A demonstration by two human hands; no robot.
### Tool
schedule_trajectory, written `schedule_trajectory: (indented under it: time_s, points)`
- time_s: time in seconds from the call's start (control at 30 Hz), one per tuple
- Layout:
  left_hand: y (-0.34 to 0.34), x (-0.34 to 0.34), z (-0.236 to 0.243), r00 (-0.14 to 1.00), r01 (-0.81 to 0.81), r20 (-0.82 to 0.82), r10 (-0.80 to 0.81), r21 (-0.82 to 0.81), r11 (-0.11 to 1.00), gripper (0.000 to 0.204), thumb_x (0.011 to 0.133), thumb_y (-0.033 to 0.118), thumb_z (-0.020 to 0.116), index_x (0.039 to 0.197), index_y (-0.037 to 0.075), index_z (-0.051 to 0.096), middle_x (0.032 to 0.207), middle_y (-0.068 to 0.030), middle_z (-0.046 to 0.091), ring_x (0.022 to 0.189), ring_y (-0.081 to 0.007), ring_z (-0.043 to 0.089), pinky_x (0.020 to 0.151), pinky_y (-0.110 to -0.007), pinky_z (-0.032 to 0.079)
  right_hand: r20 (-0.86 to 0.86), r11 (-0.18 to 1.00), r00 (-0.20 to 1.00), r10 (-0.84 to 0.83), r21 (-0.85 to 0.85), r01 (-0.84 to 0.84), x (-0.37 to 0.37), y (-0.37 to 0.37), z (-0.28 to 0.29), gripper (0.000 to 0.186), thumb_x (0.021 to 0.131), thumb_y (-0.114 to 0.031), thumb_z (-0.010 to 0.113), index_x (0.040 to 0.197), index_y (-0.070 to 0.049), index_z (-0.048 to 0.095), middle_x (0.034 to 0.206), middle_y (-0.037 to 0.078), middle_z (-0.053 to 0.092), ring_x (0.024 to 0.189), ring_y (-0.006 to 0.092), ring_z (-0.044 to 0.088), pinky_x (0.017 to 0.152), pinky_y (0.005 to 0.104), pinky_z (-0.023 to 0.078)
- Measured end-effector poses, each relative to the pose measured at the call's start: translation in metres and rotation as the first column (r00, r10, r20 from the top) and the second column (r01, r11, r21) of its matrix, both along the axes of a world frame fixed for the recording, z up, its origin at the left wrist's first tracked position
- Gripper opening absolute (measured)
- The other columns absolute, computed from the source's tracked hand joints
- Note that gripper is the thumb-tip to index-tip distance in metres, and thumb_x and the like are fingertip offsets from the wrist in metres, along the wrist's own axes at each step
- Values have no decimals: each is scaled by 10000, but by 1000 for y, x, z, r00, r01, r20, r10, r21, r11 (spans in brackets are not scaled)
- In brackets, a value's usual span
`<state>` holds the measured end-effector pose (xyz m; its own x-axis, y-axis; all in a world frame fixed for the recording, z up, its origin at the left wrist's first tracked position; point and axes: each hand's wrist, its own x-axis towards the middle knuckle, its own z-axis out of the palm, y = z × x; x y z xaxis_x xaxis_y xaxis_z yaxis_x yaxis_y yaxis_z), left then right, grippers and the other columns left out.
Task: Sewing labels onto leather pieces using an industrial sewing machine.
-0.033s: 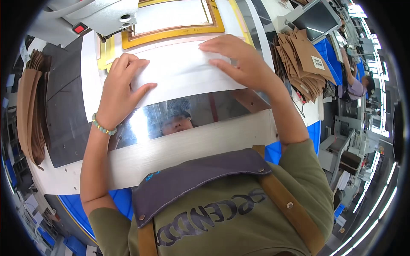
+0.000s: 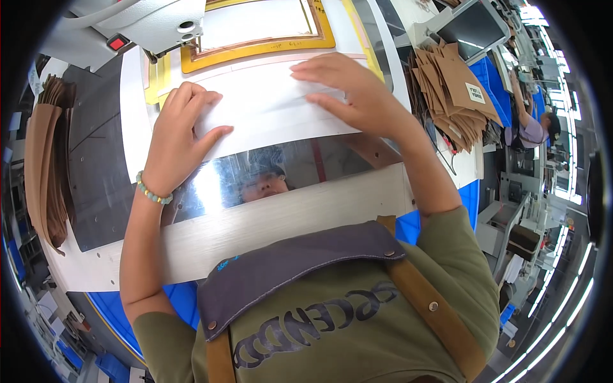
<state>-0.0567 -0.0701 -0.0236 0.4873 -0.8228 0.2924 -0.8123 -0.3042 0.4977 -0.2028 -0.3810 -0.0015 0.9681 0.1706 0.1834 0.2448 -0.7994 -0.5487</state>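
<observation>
A white sheet [image 2: 255, 112] lies across the work surface below a yellow frame [image 2: 258, 59] with thin inner bars. My left hand [image 2: 182, 131], with a bead bracelet at the wrist, rests on the sheet's left part, thumb and fingers apart. On its right part my right hand [image 2: 357, 102] has its fingers spread and fingertips on or just over the paper. Neither hand holds anything that shows. A polished metal strip [image 2: 300, 179] runs along the sheet's near side, showing reflections. A white machine head [image 2: 143, 29] with a red switch stands at the upper left.
Brown paper pieces stand stacked at the left [image 2: 45, 172]; more brown cut pieces [image 2: 460, 96] lie at the right beside a screen [image 2: 466, 35] and blue bins [image 2: 491, 83]. A co-worker [image 2: 533, 131] is at the far right among other benches. A blue bin [image 2: 182, 306] shows below the table.
My right hand has shifted slightly to the left over the sheet. My left hand has moved very little.
</observation>
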Motion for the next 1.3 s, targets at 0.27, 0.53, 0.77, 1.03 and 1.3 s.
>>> schedule_trajectory:
  time_s: [0.27, 0.53, 0.77, 1.03, 1.3]
  points:
    - [5, 0, -4, 991, -41, -132, 37, -24, 999, 427, 828, 234, 904, 1157, 36, 716, 1063, -75, 611, 986, -232, 587, 785, -336, 527, 127, 983, 981, 149, -126, -133, 18, 28, -19, 429, 975, -219, 752, 1384, -98, 706, 1457, 106, 662, 1348, 331, 590, 1156, 470, 450]
    - [0, -5, -4, 999, -29, -28, 27, -78, 997, 350, 824, 183, 900, 1086, 41, 716, 965, -69, 619, 910, -225, 581, 757, -336, 498, 230, 992, 966, 121, -68, -108, 20, 44, -14, 420, 946, -337, 784, 1256, -59, 729, 1162, 120, 714, 1151, 324, 623, 1000, 451, 476]
    - [-1, -6, -5, 999, -49, -30, 46, -134, 990, 117, 912, 54, 808, 923, -4, 707, 844, -88, 647, 816, -232, 581, 747, -332, 479, 131, 996, 988, 79, 22, -83, 34, 51, -19, 345, 917, -349, 807, 1106, -71, 729, 1035, 81, 697, 1035, 295, 624, 921, 431, 477]
    - [1, -6, -6, 990, -43, -136, 18, -179, 983, 90, 947, 74, 783, 964, -12, 759, 852, -86, 667, 792, -218, 591, 726, -328, 482, 26, 970, 998, 53, 234, -57, 43, 65, -16, 239, 932, -296, 784, 977, -61, 772, 959, 96, 753, 970, 296, 695, 845, 404, 541]
    - [2, -5, -9, 948, -139, -307, 80, -177, 974, 171, 914, 63, 814, 1066, -5, 776, 865, -73, 664, 749, -168, 560, 679, -300, 467, 251, 990, 964, 83, 89, -109, 50, 58, -22, 180, 1011, -174, 714, 1055, -21, 795, 969, 97, 751, 910, 280, 682, 873, 403, 543]
